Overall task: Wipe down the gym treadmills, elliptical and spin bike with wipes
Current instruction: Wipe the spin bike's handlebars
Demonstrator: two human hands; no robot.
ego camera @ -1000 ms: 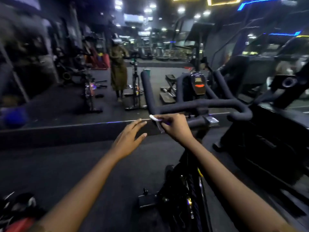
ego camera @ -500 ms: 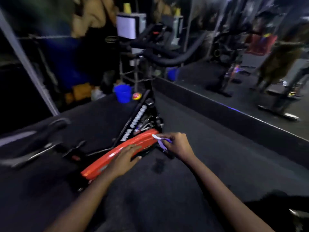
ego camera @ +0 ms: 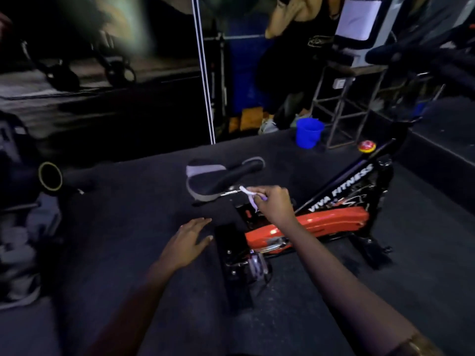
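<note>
Head view: the right hand (ego camera: 275, 205) pinches a pale wipe (ego camera: 247, 191) just beside the saddle (ego camera: 218, 176) of the spin bike (ego camera: 334, 222), near centre; the left hand (ego camera: 189, 242), at seven o'clock from it, has its fingers spread and holds nothing; a blue bucket (ego camera: 308, 133) stands at one o'clock.

wipe (ego camera: 246, 191) mostly hidden in r hand (ego camera: 273, 204); person (ego camera: 290, 19) cut off at top; upper left blurred.

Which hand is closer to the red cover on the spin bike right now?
Right. The right hand, pinching a wipe, is just above one end of the red cover; the left hand is open, apart, off to its left.
</note>
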